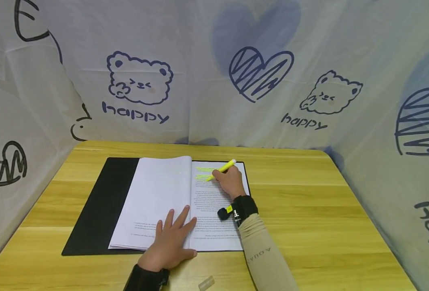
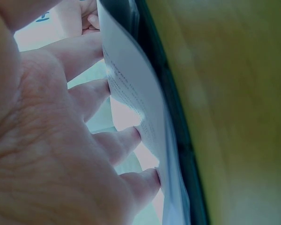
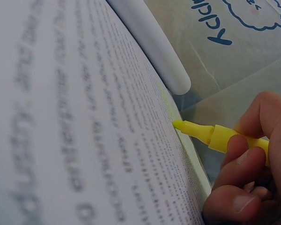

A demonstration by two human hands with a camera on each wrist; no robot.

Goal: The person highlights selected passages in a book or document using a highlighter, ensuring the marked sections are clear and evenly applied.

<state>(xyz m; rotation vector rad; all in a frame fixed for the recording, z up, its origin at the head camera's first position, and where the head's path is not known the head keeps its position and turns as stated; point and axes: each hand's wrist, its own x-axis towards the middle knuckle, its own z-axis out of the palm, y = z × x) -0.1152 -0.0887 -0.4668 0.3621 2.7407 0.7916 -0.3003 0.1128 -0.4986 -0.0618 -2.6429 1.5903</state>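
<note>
My right hand (image 1: 231, 182) pinches a yellow highlighter (image 1: 223, 169), its tip right at the printed lines near the top of the right-hand page (image 1: 214, 226). Several lines up there carry yellow marking. In the right wrist view the highlighter (image 3: 218, 137) is uncapped, thumb and fingers curled round its barrel. Spread fingers of my left hand (image 1: 170, 244) rest on the lower part of the open pages, across the fold. Seen from the left wrist, the fingertips (image 2: 131, 136) touch the paper. The left-hand page (image 1: 156, 190) is mostly blank, with a little print low down.
The pages lie in a black folder (image 1: 90, 214) on a yellow wooden table (image 1: 309, 210). A small translucent cap-like piece (image 1: 206, 283) lies at the near edge, right of the left wrist. White cloth (image 1: 199, 81) with drawn bears and hearts hangs behind and at both sides.
</note>
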